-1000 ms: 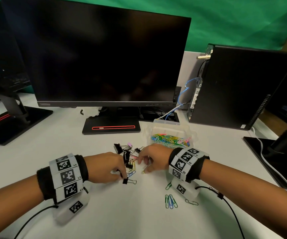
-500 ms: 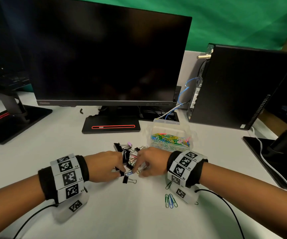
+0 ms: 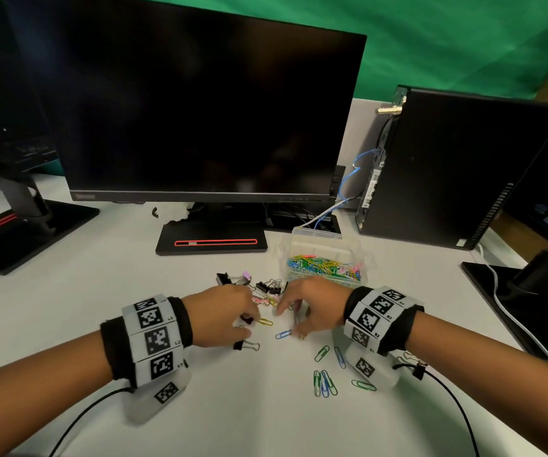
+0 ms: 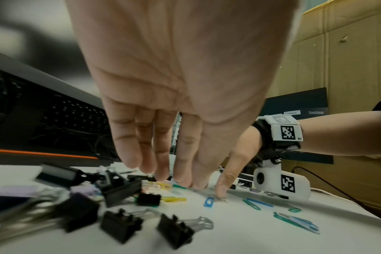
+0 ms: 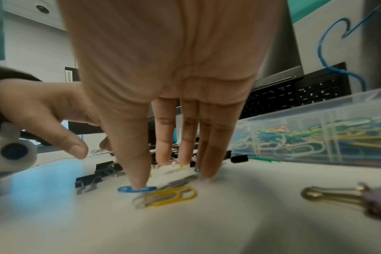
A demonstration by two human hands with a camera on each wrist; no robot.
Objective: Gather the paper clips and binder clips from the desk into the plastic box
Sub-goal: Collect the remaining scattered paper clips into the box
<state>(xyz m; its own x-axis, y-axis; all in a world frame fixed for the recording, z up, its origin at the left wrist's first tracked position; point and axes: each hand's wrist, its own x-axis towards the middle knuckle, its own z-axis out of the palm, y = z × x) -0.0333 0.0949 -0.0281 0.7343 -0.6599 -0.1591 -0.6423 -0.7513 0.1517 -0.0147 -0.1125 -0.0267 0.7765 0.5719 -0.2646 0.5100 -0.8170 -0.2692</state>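
The clear plastic box (image 3: 299, 245) holds several coloured paper clips and stands just beyond my right hand. Both hands reach palm-down into the loose pile on the white desk. My left hand (image 3: 247, 324) touches the desk with straight fingers (image 4: 180, 178) beside a yellow paper clip (image 3: 265, 321) and a black binder clip (image 3: 246, 345). My right hand (image 3: 299, 319) also has straight fingers; its thumb (image 5: 137, 178) presses on a blue paper clip (image 5: 137, 188). A yellow paper clip (image 5: 170, 195) lies next to it. Neither hand holds anything.
More black binder clips (image 3: 266, 286) lie beyond the hands, and green and blue paper clips (image 3: 324, 382) lie near my right wrist. A purple binder clip (image 5: 348, 199) sits under that wrist. The monitor base (image 3: 213, 242) and a computer tower (image 3: 457, 173) stand behind.
The hands met fingertip to fingertip over the pile half a second ago; they have now drawn slightly apart, and a yellow and a blue paper clip show between them.
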